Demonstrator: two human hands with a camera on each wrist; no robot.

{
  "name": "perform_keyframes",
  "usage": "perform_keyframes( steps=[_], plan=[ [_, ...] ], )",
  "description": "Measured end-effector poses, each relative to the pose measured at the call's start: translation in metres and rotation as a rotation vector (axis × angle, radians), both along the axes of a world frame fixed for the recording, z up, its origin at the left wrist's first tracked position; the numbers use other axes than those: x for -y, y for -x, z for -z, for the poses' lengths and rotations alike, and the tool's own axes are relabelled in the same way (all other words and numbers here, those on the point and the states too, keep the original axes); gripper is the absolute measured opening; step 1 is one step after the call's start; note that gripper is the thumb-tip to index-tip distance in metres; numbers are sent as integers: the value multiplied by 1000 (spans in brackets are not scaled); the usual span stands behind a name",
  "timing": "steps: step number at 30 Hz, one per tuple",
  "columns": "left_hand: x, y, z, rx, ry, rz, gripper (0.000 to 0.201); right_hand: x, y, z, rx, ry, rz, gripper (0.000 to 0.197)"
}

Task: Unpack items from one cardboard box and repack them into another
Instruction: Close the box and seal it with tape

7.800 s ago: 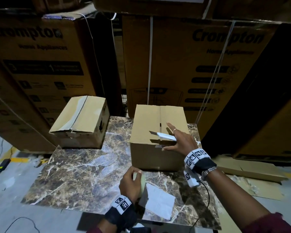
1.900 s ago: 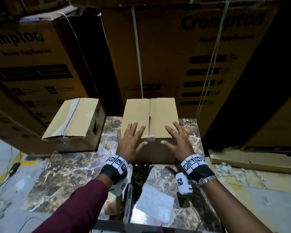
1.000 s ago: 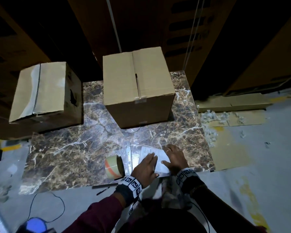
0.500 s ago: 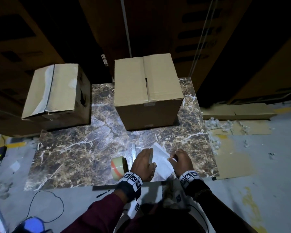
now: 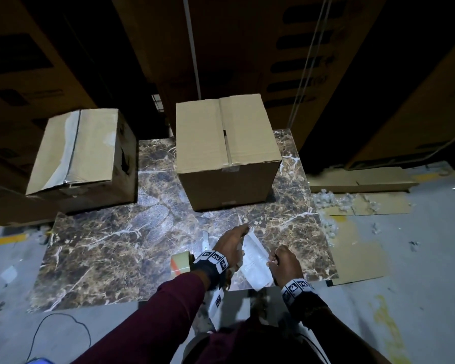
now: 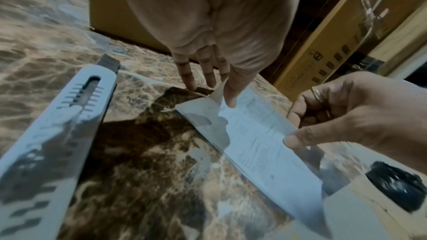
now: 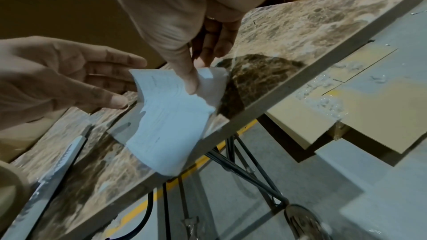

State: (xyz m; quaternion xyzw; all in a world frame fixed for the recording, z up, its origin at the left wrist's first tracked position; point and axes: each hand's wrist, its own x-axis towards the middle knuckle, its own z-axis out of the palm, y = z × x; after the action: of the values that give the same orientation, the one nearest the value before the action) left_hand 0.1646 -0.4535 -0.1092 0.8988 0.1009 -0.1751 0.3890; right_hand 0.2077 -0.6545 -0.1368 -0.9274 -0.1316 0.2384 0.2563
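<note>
Paper [image 5: 255, 261] lifted, R hand [image 5: 285, 264] pinching; table legs [image 7: 254, 185] only R-wrist cam.

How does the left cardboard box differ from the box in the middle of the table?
The left box is lower, with a worn whitish strip on top and a dark mark on its side; the middle box is taller, clean, neatly taped. The left box overhangs the table edge; the middle box stands fully on it. Both are closed.
</note>
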Motion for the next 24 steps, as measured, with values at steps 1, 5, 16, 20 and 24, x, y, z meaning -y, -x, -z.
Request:
perform_keyframes(
  steps=[1, 5, 16, 20, 24],
  plan=[
    [0, -2, 1, 4, -13, 38, 78, 2, 1, 2, 3, 6, -8, 35],
    [2, -2, 14, -13, -60, 181, 87, 8, 3, 7, 3, 75, -31, 22],
    [-11, -3, 32, -18, -110, 430, 116, 16, 11, 1, 80, -23, -5, 29],
    [-20, -6, 52, -117, -96, 531, 122, 22, 11, -8, 15, -87, 84, 16],
    [-32, -13, 78, -165, -50, 588, 120, 29, 18, -13, -33, -178, 150, 23]
  ],
)
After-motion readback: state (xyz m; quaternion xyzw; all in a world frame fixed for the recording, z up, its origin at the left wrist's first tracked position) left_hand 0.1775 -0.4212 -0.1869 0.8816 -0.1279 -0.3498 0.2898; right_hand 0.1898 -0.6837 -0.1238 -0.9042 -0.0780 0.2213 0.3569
